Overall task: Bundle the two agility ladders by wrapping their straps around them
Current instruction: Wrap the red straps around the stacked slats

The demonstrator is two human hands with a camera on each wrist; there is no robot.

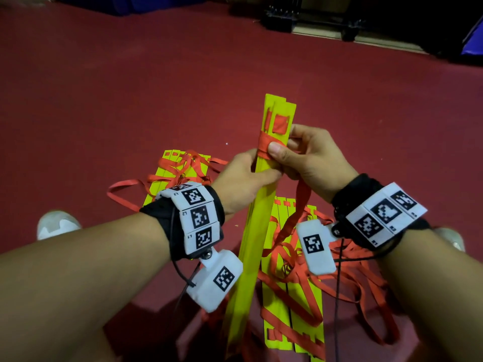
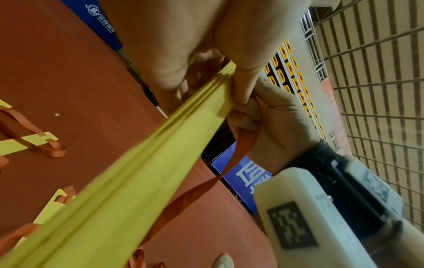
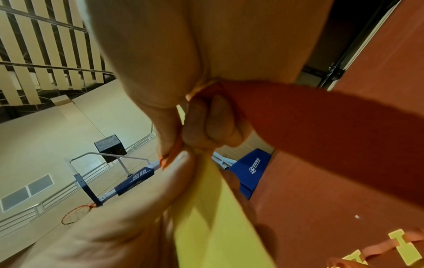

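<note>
I hold a stack of yellow ladder rungs (image 1: pixel 251 231) up off the floor, its far end pointing away from me. An orange strap (image 1: pixel 265 146) is wound round the stack near that end. My left hand (image 1: pixel 243 176) grips the stack just below the wrap. My right hand (image 1: pixel 300 155) holds the stack too, thumb pressed on the wrap, and the strap's loose tail (image 1: pixel 300 205) hangs from its palm. In the left wrist view the rungs (image 2: pixel 137 172) run diagonally, with the tail (image 2: pixel 238 150) beside them. In the right wrist view the strap (image 3: pixel 321 130) crosses my fingers (image 3: pixel 206 123).
A second spread of yellow rungs (image 1: pixel 292 296) with tangled orange straps lies on the red floor (image 1: pixel 130 100) under my hands. More rungs (image 1: pixel 177 173) lie to the left. White shoes (image 1: pixel 56 223) flank the pile. Dark equipment (image 1: pixel 313 19) stands at the far edge.
</note>
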